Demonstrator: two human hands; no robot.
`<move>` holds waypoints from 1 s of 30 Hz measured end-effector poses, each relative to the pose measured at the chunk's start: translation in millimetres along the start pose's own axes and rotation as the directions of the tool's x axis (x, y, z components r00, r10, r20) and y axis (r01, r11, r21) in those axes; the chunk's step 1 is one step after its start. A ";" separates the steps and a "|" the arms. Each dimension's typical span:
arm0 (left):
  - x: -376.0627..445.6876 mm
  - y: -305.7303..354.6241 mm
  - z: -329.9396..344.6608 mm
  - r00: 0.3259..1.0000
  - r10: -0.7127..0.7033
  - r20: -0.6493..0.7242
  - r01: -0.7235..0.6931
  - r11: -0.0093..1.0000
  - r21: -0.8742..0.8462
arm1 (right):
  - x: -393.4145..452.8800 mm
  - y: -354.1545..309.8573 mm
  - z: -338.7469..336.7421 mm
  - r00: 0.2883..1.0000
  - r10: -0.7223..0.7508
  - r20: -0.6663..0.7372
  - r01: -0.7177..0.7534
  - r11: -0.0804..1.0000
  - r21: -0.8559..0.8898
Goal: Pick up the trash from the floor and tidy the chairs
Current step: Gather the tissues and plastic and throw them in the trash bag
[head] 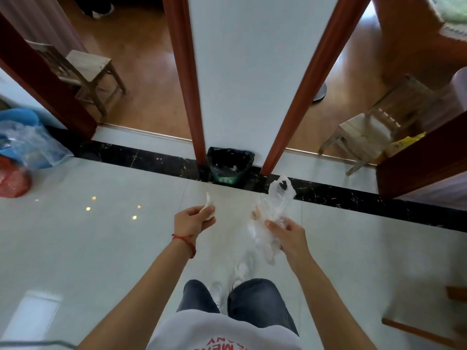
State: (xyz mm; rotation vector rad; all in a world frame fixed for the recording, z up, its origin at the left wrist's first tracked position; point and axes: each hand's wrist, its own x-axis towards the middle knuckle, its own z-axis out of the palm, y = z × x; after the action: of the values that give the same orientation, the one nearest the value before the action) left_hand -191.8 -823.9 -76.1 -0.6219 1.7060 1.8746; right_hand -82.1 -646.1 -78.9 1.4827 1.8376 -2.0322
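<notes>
Two hands show, the left hand point(193, 219) and the right hand point(290, 236); two wooden chairs, one chair far left point(86, 72) and one chair far right point(366, 132); one bin point(230, 164) far in the middle; one clear plastic bag point(273, 213); one crumpled white scrap point(208, 207); two doorways

floor point(75, 248) glossy pale tile, reflecting lights. bin point(230, 162) at 12 o'clock lined with black plastic film. bag point(273, 210) thin clear crinkled plastic. chair point(88, 69) at 10 o'clock matt bare wood. door frames point(184, 72) smooth reddish wood.
</notes>
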 end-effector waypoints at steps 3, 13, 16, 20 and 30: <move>24.7 14.7 15.4 1.000 -0.010 -0.015 0.010 1.000 0.018 | 28.7 -19.3 6.7 1.000 0.005 0.010 -0.005 1.000 -0.010; 119.5 61.6 88.8 0.994 -0.038 -0.107 0.043 0.998 0.045 | 158.9 -91.7 18.6 0.998 0.057 0.035 -0.056 0.998 -0.041; 147.5 65.6 105.5 0.988 -0.069 -0.138 0.075 0.996 0.039 | 190.7 -105.1 22.2 0.995 0.083 0.058 -0.079 0.994 -0.075; 185.1 63.1 120.9 0.984 -0.104 -0.142 0.112 0.992 0.050 | 227.3 -108.4 29.5 0.993 0.106 0.045 -0.101 0.989 -0.106; 303.0 36.4 137.4 0.968 -0.198 -0.154 0.209 0.976 0.054 | 316.8 -77.1 67.7 0.980 0.196 -0.025 -0.197 0.980 -0.032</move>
State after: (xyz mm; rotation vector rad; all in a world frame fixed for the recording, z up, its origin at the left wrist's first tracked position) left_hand -443.0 -667.2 -232.1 -0.8923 1.7187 1.6547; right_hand -340.9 -503.2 -232.2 1.6119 1.6494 -1.8919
